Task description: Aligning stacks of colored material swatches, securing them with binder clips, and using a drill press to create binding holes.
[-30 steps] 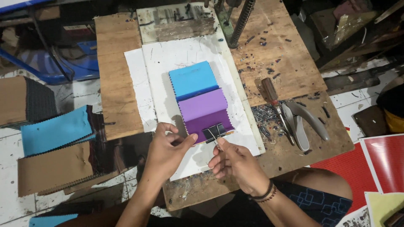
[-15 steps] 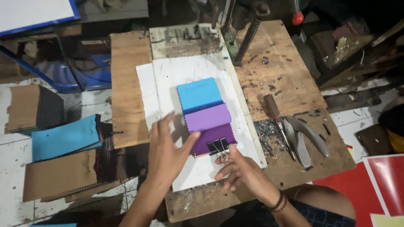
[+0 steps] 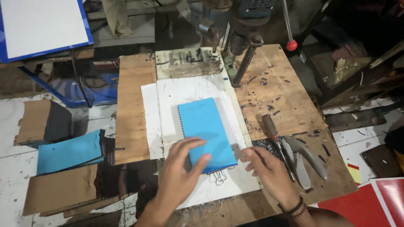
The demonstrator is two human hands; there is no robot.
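Booklet (image 3: 205, 132), blue, lies on white sheet (image 3: 168, 96); left hand (image 3: 182, 166) rests spread on its 6 o'clock corner. Right hand (image 3: 269, 170) hovers open at 3 o'clock, beside screwdriver (image 3: 273, 138). Earlier visible purple cover is now hidden.

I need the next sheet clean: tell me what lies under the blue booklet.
Under the blue booklet lies a white sheet on the wooden bench. Wire clip handles stick out at its near edge. The left hand covers a corner; anything beneath the cover is hidden.

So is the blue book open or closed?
Closed. The blue book lies flat on the white sheet showing only its blue cover, no pages. The left hand rests on its near end; the right hand is beside it.
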